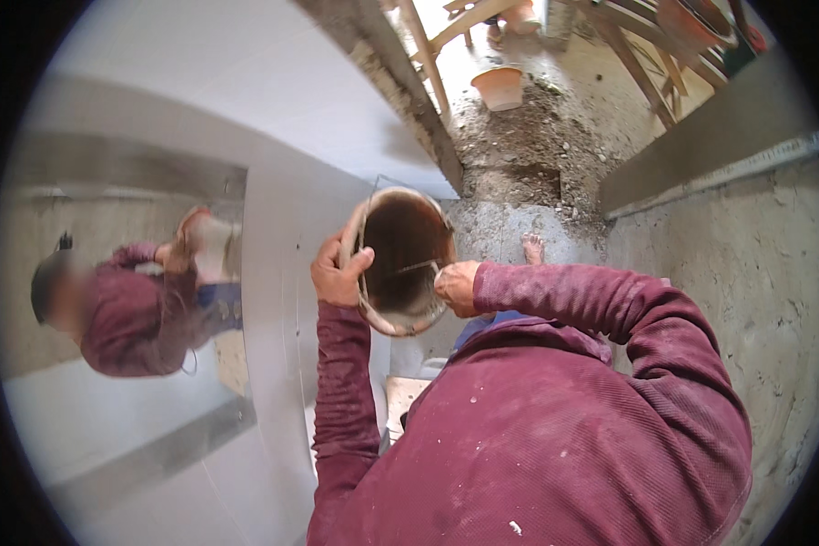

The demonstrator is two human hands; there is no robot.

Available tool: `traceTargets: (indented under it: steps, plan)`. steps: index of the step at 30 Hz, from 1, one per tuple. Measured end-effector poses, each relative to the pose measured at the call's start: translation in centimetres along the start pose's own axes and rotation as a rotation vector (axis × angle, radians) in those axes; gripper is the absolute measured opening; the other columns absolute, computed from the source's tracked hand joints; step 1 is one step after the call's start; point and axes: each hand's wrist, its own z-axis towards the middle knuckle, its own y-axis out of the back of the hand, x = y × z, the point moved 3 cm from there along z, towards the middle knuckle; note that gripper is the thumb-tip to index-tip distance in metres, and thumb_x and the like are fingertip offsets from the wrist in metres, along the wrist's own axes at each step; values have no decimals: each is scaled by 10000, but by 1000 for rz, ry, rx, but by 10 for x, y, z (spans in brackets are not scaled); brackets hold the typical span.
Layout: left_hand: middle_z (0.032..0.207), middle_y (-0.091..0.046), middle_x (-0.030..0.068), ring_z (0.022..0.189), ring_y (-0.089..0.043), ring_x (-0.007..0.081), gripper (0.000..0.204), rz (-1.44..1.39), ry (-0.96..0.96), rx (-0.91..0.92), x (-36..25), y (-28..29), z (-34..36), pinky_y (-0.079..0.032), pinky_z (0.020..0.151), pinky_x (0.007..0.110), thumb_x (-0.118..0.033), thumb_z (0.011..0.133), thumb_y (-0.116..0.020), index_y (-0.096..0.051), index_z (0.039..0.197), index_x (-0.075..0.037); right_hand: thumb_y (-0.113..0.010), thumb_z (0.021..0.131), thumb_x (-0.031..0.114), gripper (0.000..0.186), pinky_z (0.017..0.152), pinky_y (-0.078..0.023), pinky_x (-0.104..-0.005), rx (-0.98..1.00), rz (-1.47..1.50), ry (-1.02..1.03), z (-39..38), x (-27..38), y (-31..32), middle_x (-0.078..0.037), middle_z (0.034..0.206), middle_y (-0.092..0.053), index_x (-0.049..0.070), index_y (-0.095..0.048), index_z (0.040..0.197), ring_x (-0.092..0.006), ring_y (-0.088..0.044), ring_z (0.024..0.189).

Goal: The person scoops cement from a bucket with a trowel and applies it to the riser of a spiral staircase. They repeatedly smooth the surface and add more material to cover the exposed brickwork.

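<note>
A round bucket [404, 326] with a mortar-smeared, orange-brown rim is tilted so that its dark inside shows. My left hand [340, 270] is closed over its left rim, the thumb lying inside the edge. A thin wire handle runs along that same side. At the right rim, my right hand [458, 287] is closed round a small tool [419, 267], whose narrow pale edge reaches into the bucket's mouth. Its full shape cannot be made out. Whatever lies at the bottom of the bucket is too dark and blurred to name.
Smooth pale wall panels [278, 273] stand close on my left, with a reflecting panel [218, 173] set in them. A rough grey wall [728, 273] rises on the right. Ahead lie rubble [519, 136], an orange tub [499, 89] and wooden trestles [642, 73].
</note>
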Motion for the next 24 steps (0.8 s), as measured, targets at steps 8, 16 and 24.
traceTargets:
  steps: [8, 16, 24]
  plan:
    - [1162, -630, 158, 1139, -563, 242, 184, 10, 29, 79, 46, -62, 18, -432, 937, 343, -47, 672, -754, -675, 820, 30, -598, 864, 228, 225, 437, -415, -278, 397, 1471, -106, -51, -91, -45, 26, 583, -461, 118, -473, 713, -93, -497, 485]
    - [1101, -627, 70, 939, -600, 149, 206, -120, 415, 61, 126, -97, 17, -485, 824, 288, -40, 751, -742, -682, 939, 20, -690, 780, 57, 548, 374, -382, -214, 155, 2219, -17, -140, -166, -86, 15, 688, -457, -51, -452, 1263, -86, -473, 484]
    - [991, -642, 46, 865, -626, 169, 371, -282, 728, -290, 162, -93, 12, -522, 791, 315, -59, 743, -753, -629, 1090, -16, -609, 858, 130, 530, 453, -456, -242, -578, 2061, -220, -166, -214, -17, -19, 777, -502, 39, -402, 1337, -89, -500, 552]
